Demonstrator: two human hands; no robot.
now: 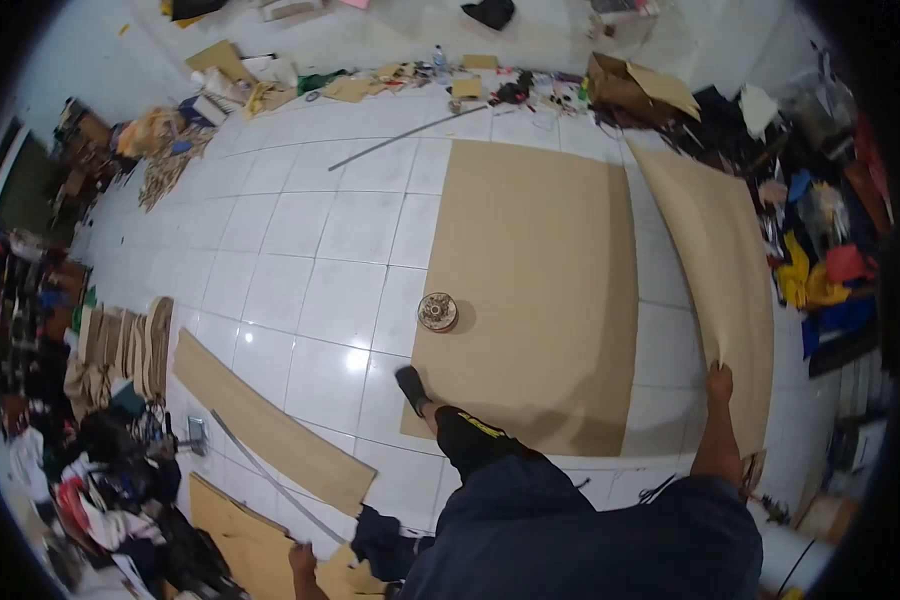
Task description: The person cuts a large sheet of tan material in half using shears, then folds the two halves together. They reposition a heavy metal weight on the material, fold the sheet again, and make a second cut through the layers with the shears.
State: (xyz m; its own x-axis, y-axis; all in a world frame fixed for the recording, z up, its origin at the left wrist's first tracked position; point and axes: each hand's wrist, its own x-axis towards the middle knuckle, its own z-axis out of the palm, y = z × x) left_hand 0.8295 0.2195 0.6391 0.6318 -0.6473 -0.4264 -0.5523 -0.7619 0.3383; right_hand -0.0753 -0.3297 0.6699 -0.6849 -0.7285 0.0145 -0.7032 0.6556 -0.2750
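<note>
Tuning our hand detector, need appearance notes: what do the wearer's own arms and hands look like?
Left hand and right hand look bare; no gloves show. The shirt is dark navy; its right sleeve is short, leaving the right forearm uncovered. Can't make out the left sleeve. No cables on either arm; rings too small to tell.

Left fingers too small to read; forearm cut off below.

The person's bare right hand is clenched, its bare forearm stretched forward; the bare left hand sits low, grip unclear.
</note>
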